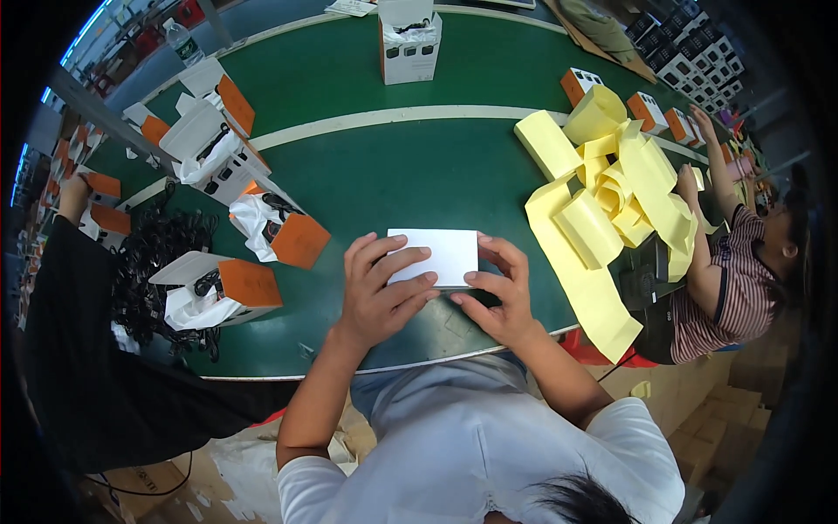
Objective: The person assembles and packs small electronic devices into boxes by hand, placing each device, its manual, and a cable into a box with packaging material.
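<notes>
White box (441,253) looks closed between the hands; boxes left of them stand open

The green table (393,175) spreads on all sides of the hands. Its near edge runs just short of them, with both forearms crossing it; a pale strip (419,113) curves across well ahead of them. The widest bare stretch lies straight ahead of the hands, between them and that strip.

To their right, beyond a narrower bare patch, a loose pile of yellow sheets (587,231) closes off that side, one sheet hanging over the near edge. A co-worker in a striped top (733,293) sits past the pile. Left of the hands, room is tighter: a tangle of black cables (153,262) lies well out, next to a black sleeve (78,332).

Between cables and hands, at least four orange-and-white boxes (301,242) have their flaps up, some showing white wrapping and dark cords; these look filled but not closed. Another open box (410,63) stands far ahead. Smaller-looking closed boxes (647,112) sit far ahead to the right.

The left hand (384,284) is half curled, fingers over the white box's left end; the right hand (502,293) grips the other end, fingers bent. Whether anything is inside cannot be told.
</notes>
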Available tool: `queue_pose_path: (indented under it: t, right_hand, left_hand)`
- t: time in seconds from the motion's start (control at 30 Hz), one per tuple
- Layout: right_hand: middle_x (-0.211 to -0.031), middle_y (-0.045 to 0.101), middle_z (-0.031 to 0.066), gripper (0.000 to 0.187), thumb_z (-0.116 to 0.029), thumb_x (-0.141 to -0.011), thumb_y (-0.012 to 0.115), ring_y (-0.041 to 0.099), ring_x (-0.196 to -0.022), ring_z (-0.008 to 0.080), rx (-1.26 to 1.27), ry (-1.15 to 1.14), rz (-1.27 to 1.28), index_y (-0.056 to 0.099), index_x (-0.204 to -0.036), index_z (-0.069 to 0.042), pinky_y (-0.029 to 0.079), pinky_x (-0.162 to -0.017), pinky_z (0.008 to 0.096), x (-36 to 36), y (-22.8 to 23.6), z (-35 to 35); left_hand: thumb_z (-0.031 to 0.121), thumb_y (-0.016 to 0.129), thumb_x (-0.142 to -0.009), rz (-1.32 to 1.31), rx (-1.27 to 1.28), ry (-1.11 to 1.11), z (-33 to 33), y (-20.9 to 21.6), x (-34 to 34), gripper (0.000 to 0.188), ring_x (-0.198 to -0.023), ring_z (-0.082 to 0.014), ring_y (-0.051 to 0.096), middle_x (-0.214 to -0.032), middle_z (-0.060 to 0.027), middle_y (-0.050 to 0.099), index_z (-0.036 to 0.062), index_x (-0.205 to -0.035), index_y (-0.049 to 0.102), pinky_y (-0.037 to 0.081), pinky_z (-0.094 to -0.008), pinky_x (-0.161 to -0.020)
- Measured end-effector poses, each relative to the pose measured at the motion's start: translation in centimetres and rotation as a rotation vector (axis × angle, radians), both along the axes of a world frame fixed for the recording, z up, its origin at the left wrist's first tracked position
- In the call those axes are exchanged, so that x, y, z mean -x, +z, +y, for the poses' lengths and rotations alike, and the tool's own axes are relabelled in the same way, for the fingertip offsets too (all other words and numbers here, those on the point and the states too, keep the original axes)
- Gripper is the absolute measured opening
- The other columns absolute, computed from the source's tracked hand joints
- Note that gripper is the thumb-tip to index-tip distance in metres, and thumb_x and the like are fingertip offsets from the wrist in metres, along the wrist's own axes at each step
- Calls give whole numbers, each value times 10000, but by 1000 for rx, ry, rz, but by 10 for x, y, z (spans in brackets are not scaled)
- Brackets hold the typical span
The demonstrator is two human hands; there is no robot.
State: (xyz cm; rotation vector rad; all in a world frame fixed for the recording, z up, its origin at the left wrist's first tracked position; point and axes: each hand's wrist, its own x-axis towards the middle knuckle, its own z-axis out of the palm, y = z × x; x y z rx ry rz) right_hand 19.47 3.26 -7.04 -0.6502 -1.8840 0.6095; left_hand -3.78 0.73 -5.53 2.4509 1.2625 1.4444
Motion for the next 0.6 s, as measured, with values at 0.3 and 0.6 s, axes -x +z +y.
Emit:
queue_pose_path:
  t: [0.3, 0.6]
  right_hand:
    - [-1462, 471, 248, 345, -33, -767, 870, 542, -1323, 416, 103, 79, 169, 598, -974, -77, 483, -1073, 474, 16, 13, 9]
    - [-1383, 577, 194, 325, -99, -817, 819, 561, -1303, 289, 121, -55, -119, 666, -1100, -57, 480, -1031, 359, 5, 73, 60]
  left_hand:
    - [177, 856, -758, -207, 64, 7, -2, 8, 13, 300, -1424, -402, 439, -1371, -149, 624, 117, -1031, 747, 324, -563, -1160]
    - [286, 748, -918, -219, 135, 178, -3, -5, -3, 546, -1465, -461, 320, -1616, -299, 251, 11, -1359, 581, 281, -531, -1193]
